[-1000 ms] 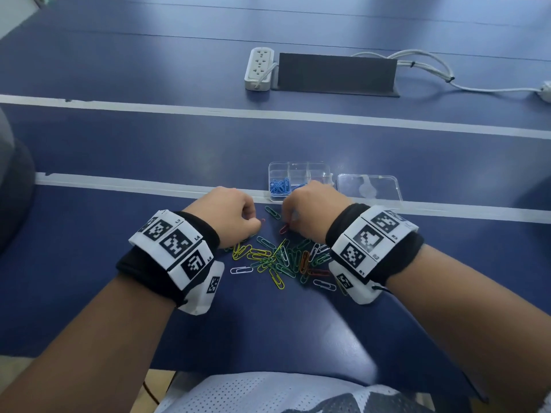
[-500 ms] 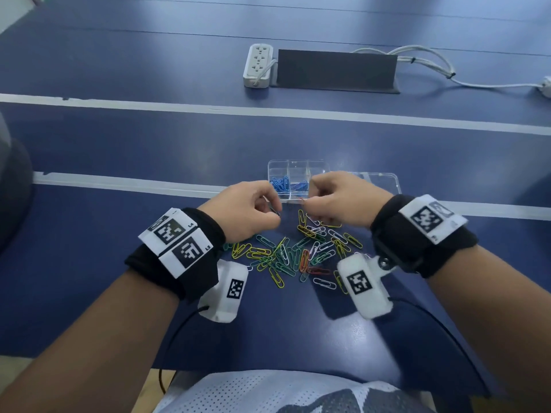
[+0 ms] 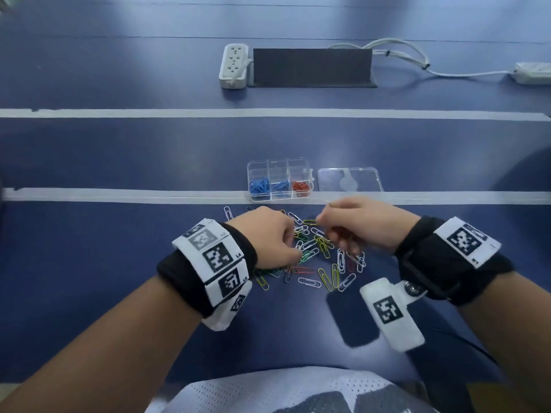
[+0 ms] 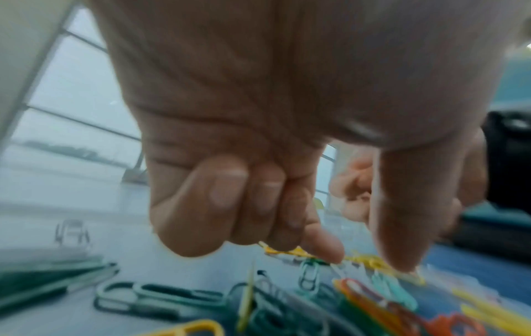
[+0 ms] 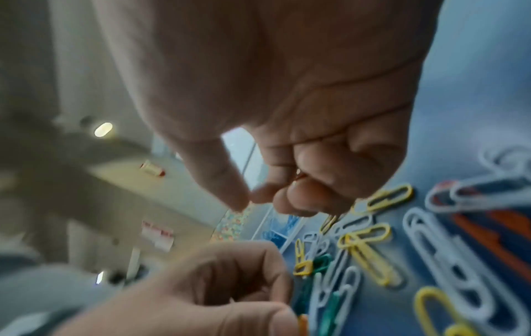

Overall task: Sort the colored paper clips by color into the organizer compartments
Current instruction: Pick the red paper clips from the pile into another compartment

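Observation:
A clear organizer (image 3: 278, 163) stands on the white tape line, with blue clips (image 3: 259, 186) in two front compartments and red clips (image 3: 300, 186) in the third. The mixed pile of paper clips (image 3: 325, 272) lies just in front of it. My left hand (image 3: 293, 245) is down on the pile's left side, its thumb and index tips (image 4: 327, 250) apart and touching yellow and green clips, the other fingers curled. My right hand (image 3: 320, 217) hovers over the pile's right side, fingers curled around a few red clips (image 3: 343, 234), with the thumb and index tips together (image 5: 250, 200).
The organizer's clear lid (image 3: 348, 180) lies flat to its right. Far back sit a white power strip (image 3: 234, 65), a black panel (image 3: 311, 67) and white cables (image 3: 417, 61). One white clip (image 3: 228, 213) lies apart, left of the pile.
Both hands have drawn back from the organizer's front edge to the pile. The left hand has dropped onto the clips. Red clips now show in the third compartment.

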`<state>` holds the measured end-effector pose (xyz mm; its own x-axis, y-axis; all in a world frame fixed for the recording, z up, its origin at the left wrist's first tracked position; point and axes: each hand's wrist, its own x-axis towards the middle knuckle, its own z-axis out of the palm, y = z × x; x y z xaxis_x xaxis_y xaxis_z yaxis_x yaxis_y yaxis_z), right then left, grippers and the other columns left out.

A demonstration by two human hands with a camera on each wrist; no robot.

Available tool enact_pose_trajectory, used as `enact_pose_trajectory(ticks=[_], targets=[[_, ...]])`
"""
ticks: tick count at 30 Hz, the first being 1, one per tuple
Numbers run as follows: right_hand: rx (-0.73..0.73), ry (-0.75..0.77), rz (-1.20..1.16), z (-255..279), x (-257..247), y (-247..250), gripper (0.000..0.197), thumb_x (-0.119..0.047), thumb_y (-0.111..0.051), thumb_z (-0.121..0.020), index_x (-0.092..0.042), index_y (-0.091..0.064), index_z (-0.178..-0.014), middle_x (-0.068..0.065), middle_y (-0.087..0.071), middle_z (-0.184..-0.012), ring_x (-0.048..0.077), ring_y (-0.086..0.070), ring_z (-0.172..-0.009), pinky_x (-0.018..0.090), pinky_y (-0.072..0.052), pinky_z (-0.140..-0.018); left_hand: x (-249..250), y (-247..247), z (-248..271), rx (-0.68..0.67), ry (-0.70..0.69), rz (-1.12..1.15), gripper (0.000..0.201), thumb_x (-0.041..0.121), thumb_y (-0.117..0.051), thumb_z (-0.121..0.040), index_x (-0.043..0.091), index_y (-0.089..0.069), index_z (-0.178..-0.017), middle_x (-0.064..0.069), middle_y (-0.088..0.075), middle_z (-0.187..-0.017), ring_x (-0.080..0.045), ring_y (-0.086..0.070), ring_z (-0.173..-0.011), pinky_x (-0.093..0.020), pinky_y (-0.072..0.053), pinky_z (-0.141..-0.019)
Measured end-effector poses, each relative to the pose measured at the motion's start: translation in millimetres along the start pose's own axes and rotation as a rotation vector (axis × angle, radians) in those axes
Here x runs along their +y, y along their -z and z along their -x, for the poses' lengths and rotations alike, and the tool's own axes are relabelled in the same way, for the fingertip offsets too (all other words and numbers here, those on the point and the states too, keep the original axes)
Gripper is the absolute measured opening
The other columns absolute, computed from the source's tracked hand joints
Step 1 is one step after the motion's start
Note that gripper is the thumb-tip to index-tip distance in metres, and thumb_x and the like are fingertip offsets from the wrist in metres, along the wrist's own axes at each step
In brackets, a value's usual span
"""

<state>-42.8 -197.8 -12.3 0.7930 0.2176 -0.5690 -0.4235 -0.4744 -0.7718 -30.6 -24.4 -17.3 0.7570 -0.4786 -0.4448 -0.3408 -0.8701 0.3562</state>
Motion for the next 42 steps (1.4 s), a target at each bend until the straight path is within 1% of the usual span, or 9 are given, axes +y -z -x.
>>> enact_pose_trajectory(ticks=[4, 7, 11, 19, 22, 26, 32, 38, 42], targets=[[0.007, 0.187, 0.694, 6.8, -1.2, -17.7, 0.017, -0.035, -0.07, -0.075, -0.024, -0.06, -0.068, -0.009, -0.05, -0.055, 0.006, -0.046, -0.053, 0.022, -0.04, -0.055, 3.4, -3.9, -3.6, 0.022, 0.013, -0.085, 0.025, 0.042, -0.067, -0.075, 0.024, -0.053, -0.065, 0.002, -0.06, -0.078, -0.02, -0.059, -0.081, -0.028, -0.047, -0.069], [0.021, 0.235, 0.923, 7.1, -0.9, -36.4, 0.014, -0.031, -0.066, -0.076, -0.019, -0.07, -0.082, -0.004, -0.06, -0.069, 0.019, -0.055, -0.071, 0.025, -0.046, -0.065, 4.2, -3.2, -5.4, 0.013, 0.027, -0.074, 0.025, 0.036, -0.068, -0.073, 0.025, -0.051, -0.057, 0.002, -0.06, -0.077, -0.021, -0.06, -0.081, -0.029, -0.05, -0.073], [0.03, 0.238, 0.974, 3.8, -2.6, -39.3, 0.017, -0.028, -0.061, -0.078, -0.015, -0.071, -0.082, 0.008, -0.07, -0.085, 0.029, -0.063, -0.082, 0.032, -0.054, -0.072, 6.4, -0.8, -0.9, 0.034, -0.005, -0.062, 0.013, 0.028, -0.06, -0.08, 0.024, -0.058, -0.068, 0.001, -0.059, -0.076, -0.019, -0.054, -0.075, -0.024, -0.043, -0.068], [0.145, 0.173, 0.601, 5.7, 2.6, -5.3, 0.017, -0.022, -0.065, -0.074, -0.022, -0.052, -0.062, -0.007, -0.055, -0.06, 0.005, -0.049, -0.054, 0.02, -0.04, -0.054, 0.4, 4.5, 1.0, 0.09, -0.013, 0.068, 0.017, 0.028, -0.057, -0.081, 0.024, -0.048, -0.067, 0.009, -0.05, -0.067, -0.008, -0.047, -0.065, -0.018, -0.036, -0.055], [0.191, 0.144, 0.378, 6.9, 12.4, 11.4, 0.015, -0.012, -0.065, -0.075, -0.022, -0.056, -0.068, -0.008, -0.053, -0.056, 0.001, -0.045, -0.044, 0.019, -0.04, -0.054, 2.7, 4.8, -0.4, 0.096, -0.041, 0.092, 0.006, 0.025, -0.054, -0.086, 0.02, -0.055, -0.081, 0.01, -0.05, -0.07, -0.012, -0.048, -0.072, -0.02, -0.035, -0.057], [0.153, 0.011, 0.297, 6.0, 28.9, 23.2, 0.019, -0.011, -0.05, -0.085, -0.024, -0.063, -0.091, 0.001, -0.053, -0.063, 0.017, -0.049, -0.053, 0.028, -0.045, -0.056, 7.4, 4.4, -4.2, 0.088, -0.066, 0.121, 0.022, 0.017, -0.045, -0.092, 0.02, -0.058, -0.109, 0.009, -0.051, -0.078, -0.011, -0.046, -0.077, -0.019, -0.032, -0.066], [0.135, -0.07, 0.209, 14.8, 33.0, 18.5, 0.026, -0.007, -0.04, -0.084, -0.019, -0.054, -0.066, 0.001, -0.053, -0.064, 0.019, -0.043, -0.055, 0.029, -0.038, -0.052, 11.2, 7.9, -7.6, 0.057, -0.037, 0.194, 0.025, 0.015, -0.041, -0.091, 0.015, -0.066, -0.096, 0.014, -0.047, -0.063, -0.004, -0.044, -0.056, -0.013, -0.032, -0.052], [0.168, 0.058, 0.648, 24.0, 34.2, 19.7, 0.029, -0.027, -0.067, -0.078, -0.025, -0.041, -0.065, -0.009, -0.045, -0.06, 0.006, -0.041, -0.056, 0.02, -0.033, -0.055, 10.1, 11.6, -9.6, 0.077, -0.027, 0.201, 0.022, 0.015, -0.045, -0.09, 0.007, -0.066, -0.09, 0.008, -0.049, -0.062, -0.008, -0.042, -0.055, -0.012, -0.033, -0.049], [0.204, 0.07, 0.733, 21.1, 35.7, 20.7, 0.031, -0.022, -0.066, -0.079, -0.031, -0.04, -0.064, -0.01, -0.045, -0.06, 0.001, -0.042, -0.057, 0.015, -0.032, -0.054, 12.3, 13.3, -9.1, 0.054, -0.049, 0.217, 0.019, 0.014, -0.045, -0.089, 0.012, -0.064, -0.086, 0.007, -0.052, -0.065, -0.005, -0.044, -0.055, -0.011, -0.035, -0.05]])
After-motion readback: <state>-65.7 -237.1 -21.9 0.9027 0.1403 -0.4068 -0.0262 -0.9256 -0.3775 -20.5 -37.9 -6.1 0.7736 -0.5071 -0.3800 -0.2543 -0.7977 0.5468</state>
